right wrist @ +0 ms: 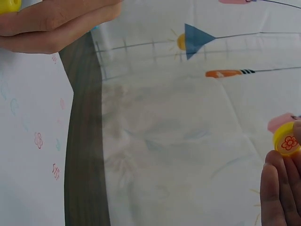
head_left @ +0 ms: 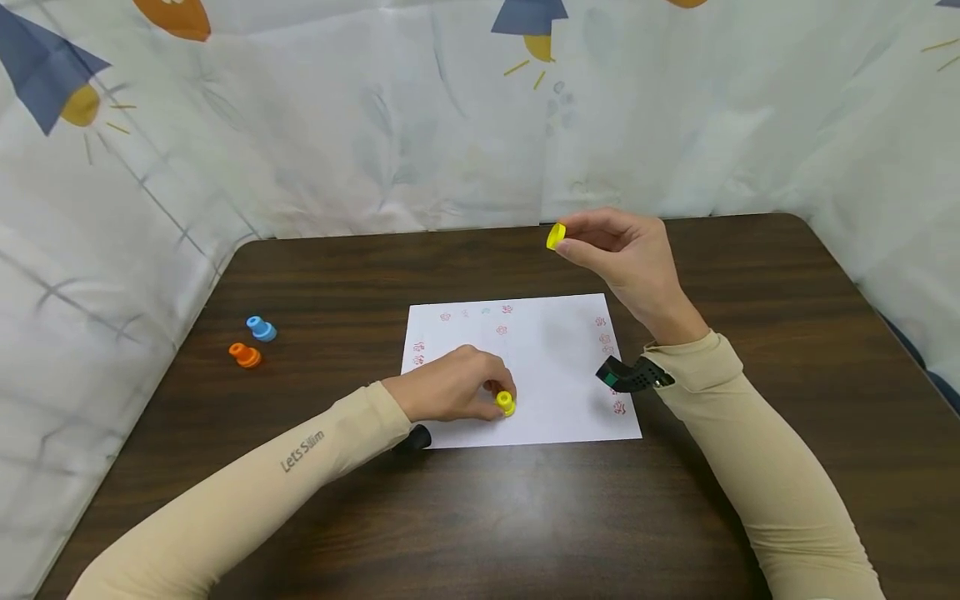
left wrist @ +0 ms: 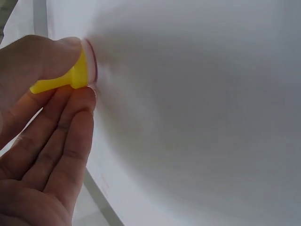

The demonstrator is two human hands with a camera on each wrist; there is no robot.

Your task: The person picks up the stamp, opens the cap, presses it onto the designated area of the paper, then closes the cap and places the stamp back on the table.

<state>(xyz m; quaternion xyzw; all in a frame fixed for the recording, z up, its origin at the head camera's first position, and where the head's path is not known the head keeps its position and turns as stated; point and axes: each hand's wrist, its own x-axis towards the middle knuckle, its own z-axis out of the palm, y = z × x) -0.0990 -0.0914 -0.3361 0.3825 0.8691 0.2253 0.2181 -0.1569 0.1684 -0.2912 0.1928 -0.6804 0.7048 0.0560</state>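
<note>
My left hand (head_left: 461, 385) pinches a yellow toy stamp (head_left: 505, 403) between thumb and fingers. In the left wrist view the stamp's pale, red-edged face (left wrist: 90, 61) is against or very close to the white paper (head_left: 555, 358); which of the two I cannot tell. Raised above the table beyond the paper, my right hand (head_left: 630, 262) pinches a yellow cap (head_left: 556, 236) by its rim. A red flower picture shows on the cap (right wrist: 287, 141) in the right wrist view. Small red flower and figure prints (head_left: 605, 339) dot the paper's edges.
A blue stamp (head_left: 261, 329) and an orange stamp (head_left: 244, 356) stand at the left of the dark wooden table (head_left: 525, 517). Behind the table hangs a patterned white curtain (head_left: 465, 150). Black straps (head_left: 633, 375) are on the wrists.
</note>
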